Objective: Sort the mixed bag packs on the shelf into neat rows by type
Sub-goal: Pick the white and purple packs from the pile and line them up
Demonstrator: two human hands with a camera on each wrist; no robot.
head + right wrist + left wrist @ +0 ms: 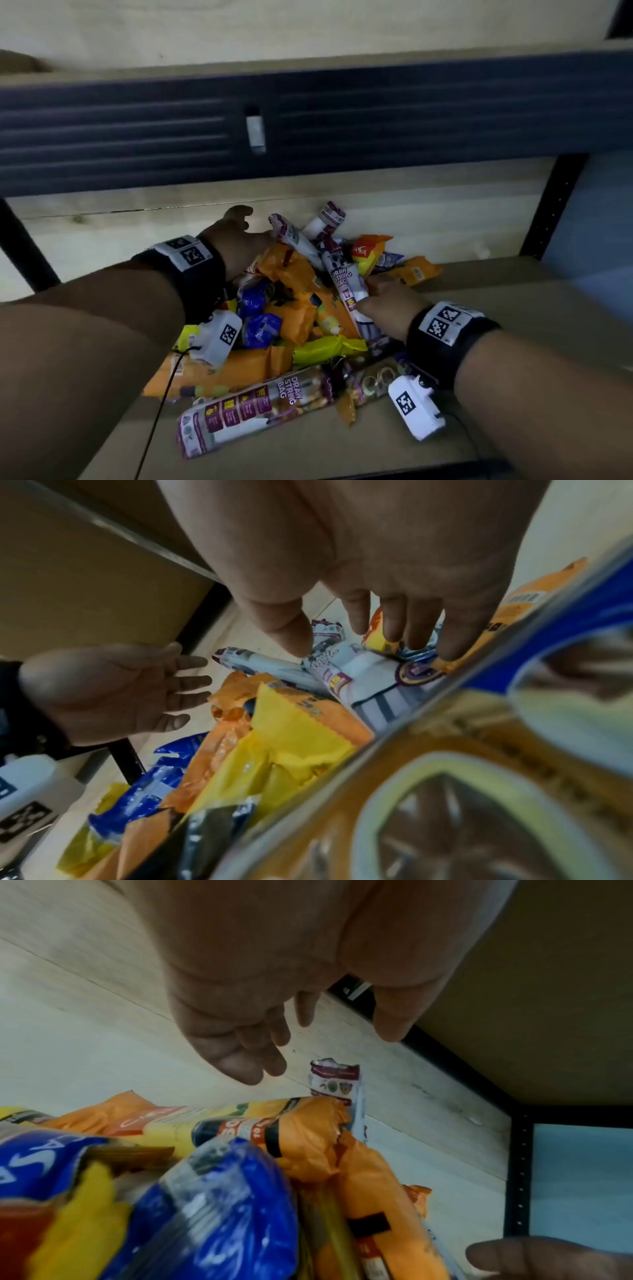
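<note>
— Well, nothing sorted yet: mixed bag packs (pixel 294 308) heaped in one pile mid-shelf (pixel 513 308), crowding toward the back edge, no rows anywhere.

— Agreed. Left grip (pixel 236 240) spread wide and empty, hovering over the pile's rear left, close to the back boards (pixel 137 222). Right grip (pixel 383 301) open too, thumb and fingers straddling the white draw-string bag pack (pixel 344 284) on top, not closed round it. Touching or just above, hard to tell.

— Risks from here?

— Plenty. Slick wrappers stacked criss-cross, so pulling that white pack out by one end is likely to drag the orange packs (pixel 291 267) beneath it and slump the heap. Also the long draw-string pack (pixel 253 411) lying near the shelf's front edge: one nudge from a wrist, and possibly over.

— Anything in one view and not another?

— Yes. Head view: the whole heap, the front pack and both wrists, but the left palm hidden. Right wrist view: that palm bare, its fingers (pixel 185 680) straight, plus the right thumb and fingers either side of the white pack. Left wrist view: left fingertips clear of every pack, nearest a purple-and-white pack end (pixel 334 1083) propped at the back boards, with blue packs (pixel 212 1204) right under the wrist, blurred, labels unreadable.
</note>
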